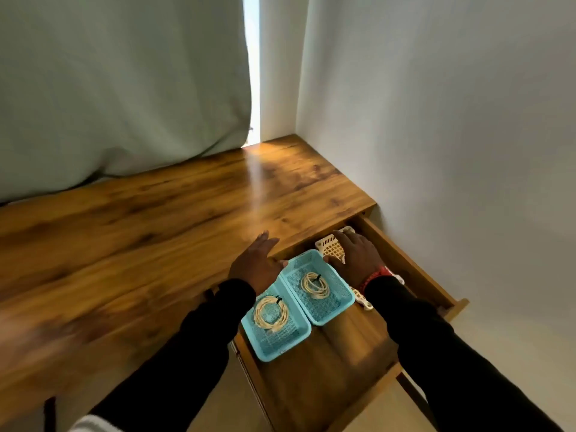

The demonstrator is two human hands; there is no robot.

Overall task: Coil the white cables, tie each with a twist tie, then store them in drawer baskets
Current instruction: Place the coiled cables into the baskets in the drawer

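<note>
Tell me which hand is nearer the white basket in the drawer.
Right. The right hand rests on the white basket, covering much of it. The left hand is over the desk edge, beyond the far blue basket from it.

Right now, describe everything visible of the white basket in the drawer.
The white basket looks like plastic, cream-white, with a grid of square holes in its walls and a rounded rim. It sits flat at the back right of the open drawer, partly under the desk edge, beside the farther blue basket. The right hand lies spread over it, hiding its inside, so contents cannot be told. A near corner shows below the sleeve.
</note>
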